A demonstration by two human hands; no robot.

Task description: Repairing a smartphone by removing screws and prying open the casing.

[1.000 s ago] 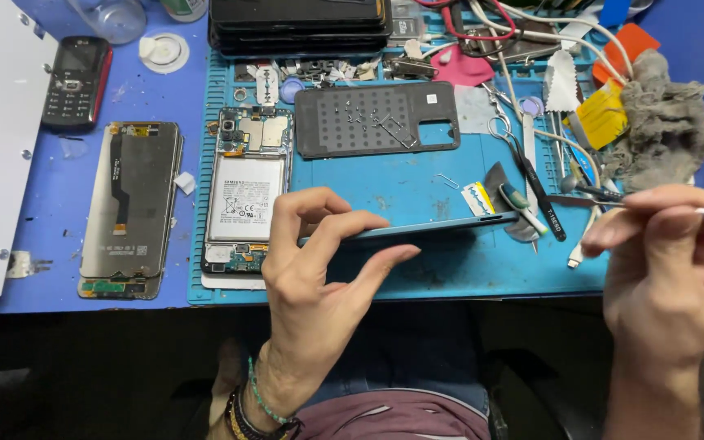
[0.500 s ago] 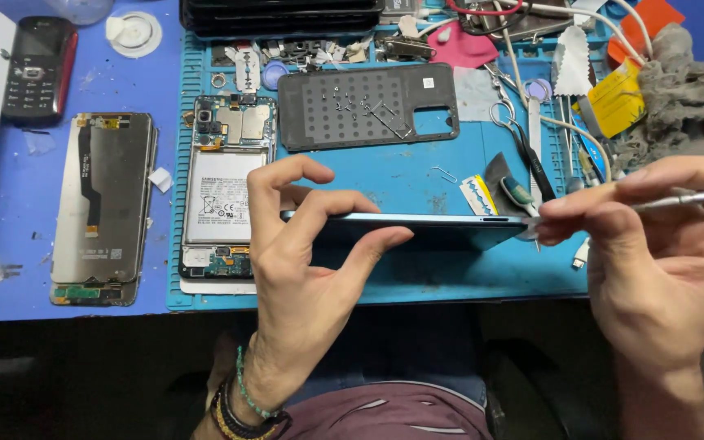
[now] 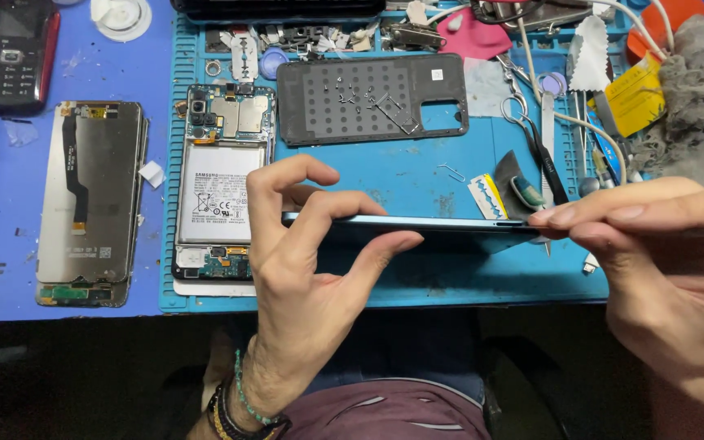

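My left hand [image 3: 307, 269] grips a thin light-blue phone frame [image 3: 417, 223] edge-on above the blue work mat [image 3: 417, 175], thumb below and fingers on top. At the frame's right end my right hand [image 3: 662, 269] pinches a slim metal tool whose tip meets the frame's edge. An opened phone [image 3: 220, 191] with its white battery showing lies flat on the mat just left of my left hand. A dark back cover [image 3: 372, 98] holding several small screws lies behind the frame.
A detached screen panel [image 3: 87, 200] lies on the blue tabletop at left, a small keypad phone [image 3: 10, 53] behind it. Scissors, tweezers [image 3: 543, 155], a razor blade [image 3: 482, 195], a grey rag [image 3: 698, 106] and small parts crowd the mat's right and back.
My right hand has moved left until the tool tip met the frame's right end. My left hand keeps its hold on the frame. The view has moved closer.
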